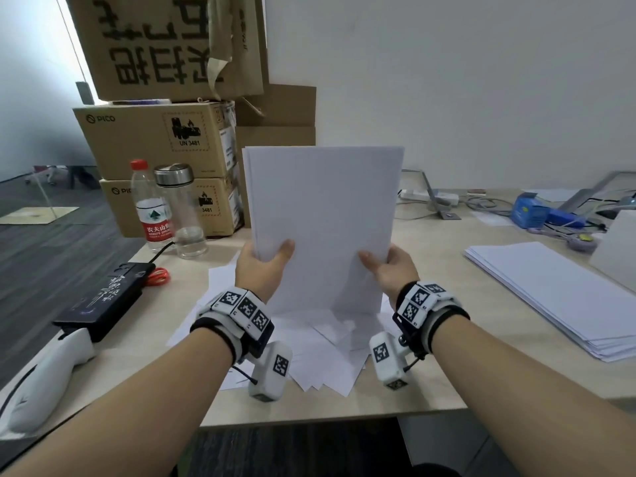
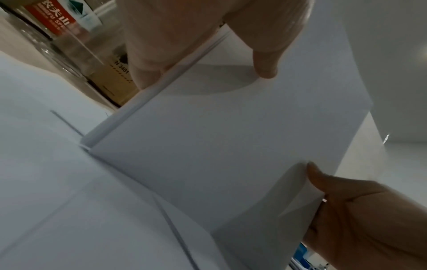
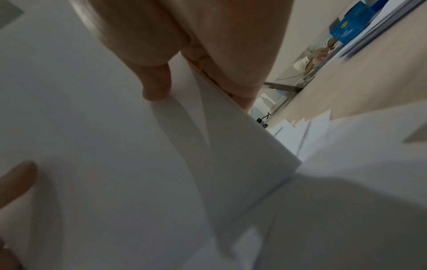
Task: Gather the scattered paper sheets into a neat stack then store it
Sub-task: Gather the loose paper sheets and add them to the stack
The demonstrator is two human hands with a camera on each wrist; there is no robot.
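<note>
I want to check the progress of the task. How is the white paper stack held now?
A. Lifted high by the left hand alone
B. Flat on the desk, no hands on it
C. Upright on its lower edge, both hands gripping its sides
C: the white paper stack stands upright, its lower edge on loose white sheets, with the left hand and right hand gripping its sides.

— Bare forearms, no sleeves. Left wrist [image 1: 237,316]: black strap, white blocks printed with black-and-white square markers.

— Same on the right wrist [image 1: 425,309]. Under each, a white rounded camera pod [image 1: 272,371] with its own marker, thin black cable looping to the band.
</note>
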